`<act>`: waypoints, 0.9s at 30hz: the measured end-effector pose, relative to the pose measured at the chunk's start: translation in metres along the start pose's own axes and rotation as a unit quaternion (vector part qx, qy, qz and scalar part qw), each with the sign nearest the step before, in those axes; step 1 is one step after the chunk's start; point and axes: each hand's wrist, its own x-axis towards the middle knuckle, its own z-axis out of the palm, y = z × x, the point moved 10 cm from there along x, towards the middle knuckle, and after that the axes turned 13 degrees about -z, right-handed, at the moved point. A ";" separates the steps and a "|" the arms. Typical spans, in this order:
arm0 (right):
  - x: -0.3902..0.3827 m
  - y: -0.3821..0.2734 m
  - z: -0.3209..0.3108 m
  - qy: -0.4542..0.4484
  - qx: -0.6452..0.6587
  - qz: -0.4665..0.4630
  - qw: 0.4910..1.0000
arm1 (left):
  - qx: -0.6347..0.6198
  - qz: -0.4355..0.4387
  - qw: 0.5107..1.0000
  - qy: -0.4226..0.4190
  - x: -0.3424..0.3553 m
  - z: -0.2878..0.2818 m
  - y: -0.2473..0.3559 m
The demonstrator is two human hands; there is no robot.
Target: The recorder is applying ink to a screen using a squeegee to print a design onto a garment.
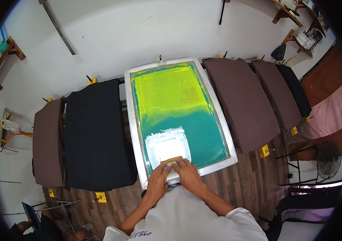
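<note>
A screen printing frame [222, 120] with a pale metal rim lies before me, its mesh green below and yellow-green above, with lettering at the upper right. White ink [167, 144] covers a patch on the near left part of the mesh. At the near edge of that patch is a squeegee [172, 159] with a yellow-brown bar. My left hand [159, 179] grips its left part, fingers bent over it. Close beside, my right hand [188, 173] holds the right part the same way. The squeegee's lower edge is hidden.
Dark cloth-covered boards flank the frame: a black one [98, 136] and a brown one [48, 142] to the left, more brown ones [241, 104] to the right. A fan [328, 160] stands at right. Another person's dark-clothed leg [50, 227] shows at lower left.
</note>
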 end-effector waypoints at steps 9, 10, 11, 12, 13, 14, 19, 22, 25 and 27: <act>-0.011 -0.003 0.009 0.003 0.009 -0.001 1.000 | -0.004 -0.003 1.000 -0.007 -0.009 0.004 -0.001; -0.012 -0.005 0.007 0.001 0.008 -0.002 1.000 | -0.013 -0.005 1.000 -0.014 -0.010 0.006 -0.003; -0.013 -0.006 0.003 0.011 0.014 -0.002 1.000 | -0.015 -0.007 1.000 -0.013 -0.011 0.006 -0.004; -0.013 -0.008 0.001 0.020 0.020 -0.002 1.000 | 0.003 0.002 1.000 -0.008 -0.012 0.002 0.001; -0.014 -0.008 0.001 0.019 0.020 -0.002 1.000 | 0.021 0.011 1.000 -0.004 -0.012 0.000 0.004; -0.015 -0.008 0.003 0.008 0.025 0.000 1.000 | 0.020 0.010 1.000 -0.003 -0.013 0.000 0.003; -0.018 -0.010 0.000 0.014 0.021 -0.002 1.000 | 0.001 -0.013 0.999 -0.043 -0.016 0.005 0.002; -0.011 -0.007 0.000 -0.014 0.047 0.008 0.999 | -0.016 -0.034 0.998 -0.056 -0.013 0.003 0.001; 0.009 0.001 -0.013 0.020 0.034 -0.014 0.999 | -0.006 0.010 1.000 -0.004 0.007 -0.009 0.004; 0.035 0.011 -0.026 0.069 -0.012 -0.050 0.996 | -0.008 0.031 0.999 0.034 0.034 -0.017 0.002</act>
